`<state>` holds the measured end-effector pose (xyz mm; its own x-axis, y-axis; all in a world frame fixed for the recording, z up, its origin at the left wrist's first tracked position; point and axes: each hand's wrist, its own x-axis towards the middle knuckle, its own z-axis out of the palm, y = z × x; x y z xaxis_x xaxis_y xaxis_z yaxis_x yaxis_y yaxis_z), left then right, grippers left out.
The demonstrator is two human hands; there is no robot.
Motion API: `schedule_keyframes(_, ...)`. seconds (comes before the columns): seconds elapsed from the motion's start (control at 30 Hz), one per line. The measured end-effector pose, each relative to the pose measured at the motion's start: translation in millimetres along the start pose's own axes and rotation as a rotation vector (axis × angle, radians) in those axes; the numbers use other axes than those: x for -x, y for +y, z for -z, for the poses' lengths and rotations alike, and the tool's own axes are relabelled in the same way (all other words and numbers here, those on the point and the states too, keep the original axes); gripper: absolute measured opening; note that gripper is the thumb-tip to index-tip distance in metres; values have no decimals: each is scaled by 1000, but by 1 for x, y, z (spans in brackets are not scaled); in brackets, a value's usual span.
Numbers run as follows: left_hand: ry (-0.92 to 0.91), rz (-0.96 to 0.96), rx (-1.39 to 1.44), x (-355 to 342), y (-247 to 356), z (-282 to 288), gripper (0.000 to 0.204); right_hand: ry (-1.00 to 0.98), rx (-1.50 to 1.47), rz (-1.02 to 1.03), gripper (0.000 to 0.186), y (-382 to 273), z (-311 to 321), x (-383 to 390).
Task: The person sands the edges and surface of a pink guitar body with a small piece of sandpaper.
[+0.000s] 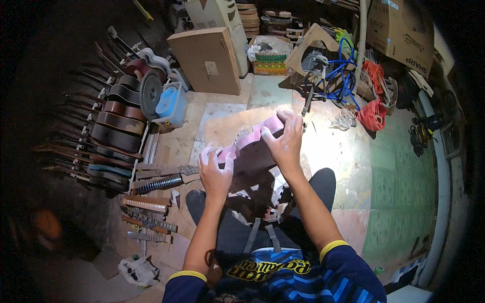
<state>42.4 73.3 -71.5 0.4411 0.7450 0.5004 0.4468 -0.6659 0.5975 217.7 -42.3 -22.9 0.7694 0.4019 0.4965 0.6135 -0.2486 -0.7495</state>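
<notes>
Between my two hands is a pink, wavy-edged piece [248, 137], waisted like a small guitar body seen on edge. Its pink rim faces away from me, and shadow darkens the area below it. My left hand [216, 169] grips its near left end, with the fingers curled over the rim. At the far right end, my right hand [284, 141] clasps it with the thumb on the near side. Pale dust coats the fingers of both hands. The piece is tilted, its right end farther from me, above my lap.
A row of guitars [118, 126] hangs at the left. Fretted neck-like pieces [147, 204] lie on the floor beside my left leg. A clear tub [172, 103] stands behind them. Blue hose [346, 70], a red bag [373, 115] and a large carton [399, 35] are at the far right.
</notes>
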Motion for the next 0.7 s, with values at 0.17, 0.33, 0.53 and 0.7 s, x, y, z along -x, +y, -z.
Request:
schedule_keyframes(0.17,-192,-89,-173,-19,36,13,56,18,44,144,59,18,2,2)
schedule_keyframes(0.33,-473,-185,314,-45,66,11,78,-76,-255,201,57,40,12,10)
schedule_keyframes(0.53,-233,-191,434,-36,55,-41,49,-317,45,-182,36,192,-30,126)
schedule_keyframes(0.7,-207,-261,455,-37,49,-44,42,-819,335,2,48,232,-42,178)
